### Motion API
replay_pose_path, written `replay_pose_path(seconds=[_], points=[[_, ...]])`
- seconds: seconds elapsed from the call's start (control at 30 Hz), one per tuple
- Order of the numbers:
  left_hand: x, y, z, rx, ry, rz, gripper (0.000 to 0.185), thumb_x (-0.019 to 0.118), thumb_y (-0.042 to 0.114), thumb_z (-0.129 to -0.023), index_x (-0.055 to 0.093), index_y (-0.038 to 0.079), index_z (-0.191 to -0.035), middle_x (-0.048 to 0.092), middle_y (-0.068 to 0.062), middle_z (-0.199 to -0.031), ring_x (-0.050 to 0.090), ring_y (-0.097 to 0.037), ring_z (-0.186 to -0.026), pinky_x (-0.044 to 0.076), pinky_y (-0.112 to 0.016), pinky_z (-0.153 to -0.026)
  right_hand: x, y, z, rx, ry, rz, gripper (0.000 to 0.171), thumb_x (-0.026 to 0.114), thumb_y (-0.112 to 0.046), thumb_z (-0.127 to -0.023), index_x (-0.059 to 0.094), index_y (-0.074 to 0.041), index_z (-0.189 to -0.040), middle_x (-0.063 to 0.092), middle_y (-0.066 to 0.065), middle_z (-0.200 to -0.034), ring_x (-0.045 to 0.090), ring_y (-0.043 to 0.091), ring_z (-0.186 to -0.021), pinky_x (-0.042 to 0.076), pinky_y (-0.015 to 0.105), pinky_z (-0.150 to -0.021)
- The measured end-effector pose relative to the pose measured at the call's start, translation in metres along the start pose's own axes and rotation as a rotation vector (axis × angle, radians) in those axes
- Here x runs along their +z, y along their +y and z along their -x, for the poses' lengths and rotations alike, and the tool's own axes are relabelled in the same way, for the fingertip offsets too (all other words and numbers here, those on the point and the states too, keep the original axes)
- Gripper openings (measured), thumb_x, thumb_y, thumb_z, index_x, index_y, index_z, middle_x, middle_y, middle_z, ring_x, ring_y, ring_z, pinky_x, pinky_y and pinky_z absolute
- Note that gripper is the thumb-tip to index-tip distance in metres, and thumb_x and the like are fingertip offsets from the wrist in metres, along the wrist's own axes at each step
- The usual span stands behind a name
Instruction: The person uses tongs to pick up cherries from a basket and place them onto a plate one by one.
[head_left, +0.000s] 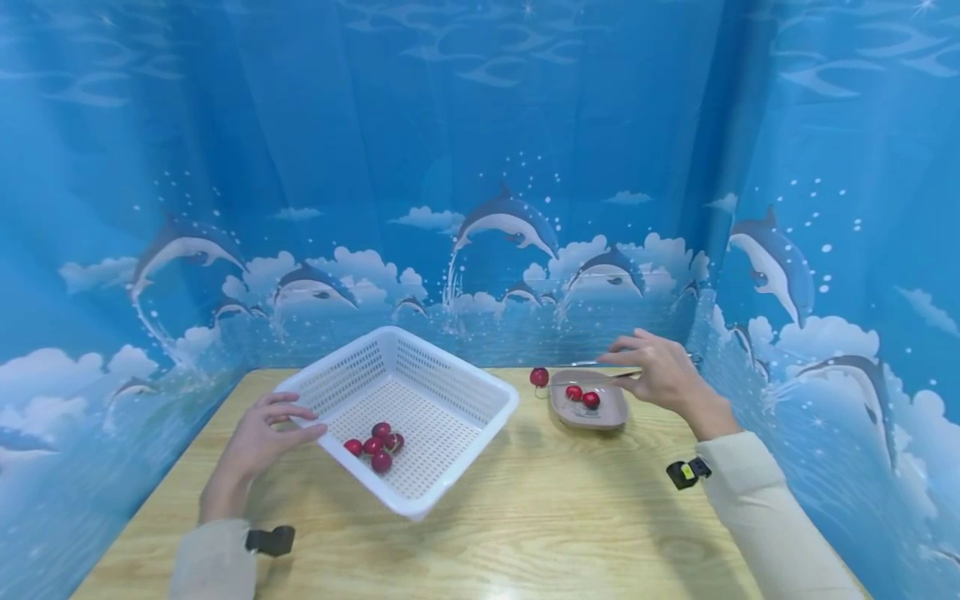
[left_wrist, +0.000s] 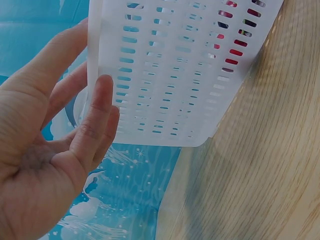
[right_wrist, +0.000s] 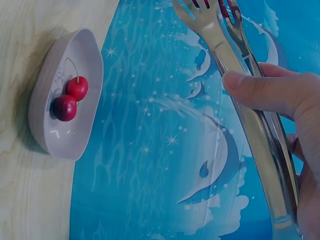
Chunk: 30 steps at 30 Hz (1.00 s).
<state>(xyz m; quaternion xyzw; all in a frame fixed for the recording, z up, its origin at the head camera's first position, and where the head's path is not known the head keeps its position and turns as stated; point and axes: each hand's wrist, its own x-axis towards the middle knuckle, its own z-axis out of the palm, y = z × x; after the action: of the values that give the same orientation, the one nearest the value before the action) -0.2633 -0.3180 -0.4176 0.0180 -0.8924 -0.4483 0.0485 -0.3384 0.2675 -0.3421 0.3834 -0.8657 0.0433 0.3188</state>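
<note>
Tongs (right_wrist: 250, 95) pinched in right hand (head_left: 663, 375), just above dish (head_left: 588, 412) with 2 cherries (head_left: 582, 397); left hand (head_left: 258, 437) fingers gripping basket (head_left: 450, 379) rim, 4 cherries inside, 1 loose beyond dish.

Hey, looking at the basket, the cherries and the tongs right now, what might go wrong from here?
1. The left hand tips the white basket up on one side, so its cherries have gathered low and might roll out if it tilts further.
2. One loose cherry lies on the table beside the small dish; it could roll away.
3. The right hand grips metal tongs, which may slip on or bruise the round fruit.
</note>
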Motion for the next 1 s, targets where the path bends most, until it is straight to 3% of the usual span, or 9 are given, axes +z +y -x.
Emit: replay_pose_path(seconds=[0.47,1.0], points=[[0.000,0.001,0.000,0.012,0.005,-0.001,0.058,0.085,0.042,-0.084,0.073,-0.004,-0.117,0.034,-0.028,-0.160,0.039,-0.050,-0.139,0.040,-0.071,-0.108,0.002,0.012,0.018,0.101,-0.083,0.023,0.037,0.094,-0.010,-0.069,0.083,-0.018,-0.103,0.077,0.001,-0.098,0.053,0.014,-0.075,0.035,0.020,-0.051],[0.000,-0.002,0.000,0.026,0.005,0.005,0.056,0.085,0.040,-0.084,0.073,-0.005,-0.116,0.035,-0.028,-0.158,0.040,-0.050,-0.138,0.040,-0.070,-0.108,0.009,0.030,0.037,0.194,-0.186,0.032,0.035,0.092,-0.014,-0.074,0.082,-0.019,-0.108,0.076,0.002,-0.102,0.058,0.018,-0.080,0.037,0.022,-0.051]])
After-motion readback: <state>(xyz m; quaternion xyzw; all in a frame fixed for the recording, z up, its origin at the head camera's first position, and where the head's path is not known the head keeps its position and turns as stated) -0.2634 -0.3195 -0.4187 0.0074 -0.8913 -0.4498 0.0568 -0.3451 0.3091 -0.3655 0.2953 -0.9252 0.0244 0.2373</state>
